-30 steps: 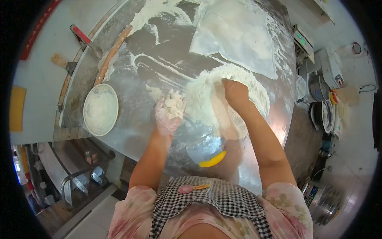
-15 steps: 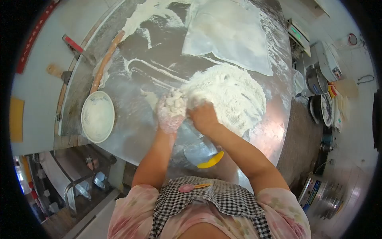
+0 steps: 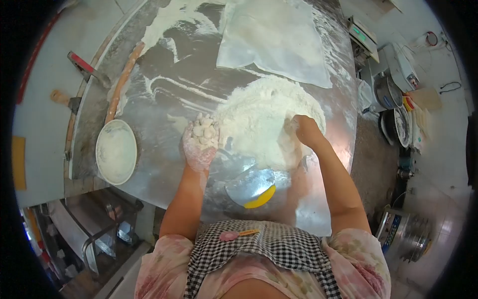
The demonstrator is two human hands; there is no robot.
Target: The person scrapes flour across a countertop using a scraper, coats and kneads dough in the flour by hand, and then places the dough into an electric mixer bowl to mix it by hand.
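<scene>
My left hand (image 3: 200, 148) is coated in flour and cupped palm up around several small, pale dough pieces (image 3: 205, 130). It is at the left edge of a broad heap of white flour (image 3: 264, 119). Over the right part of that heap is my right hand (image 3: 306, 130), its fingers curled downward. What those fingers hold, if anything, is hidden. Nearer my apron lies a round-edged scraper (image 3: 251, 187) with a yellow edge, flat on the metal table (image 3: 159, 169).
A flour-dusted white bowl (image 3: 116, 152) stands at the table's left edge, below a wooden rolling pin (image 3: 122, 84). A red-handled tool (image 3: 88, 70) lies beside the pin. Farther back is a whitish sheet (image 3: 274, 40). A scale (image 3: 363, 37) and pots (image 3: 388, 92) stand at right.
My right hand has moved from beside my left hand rightward over the flour heap. My left hand still cups the dough pieces. The whole view has shifted slightly.
</scene>
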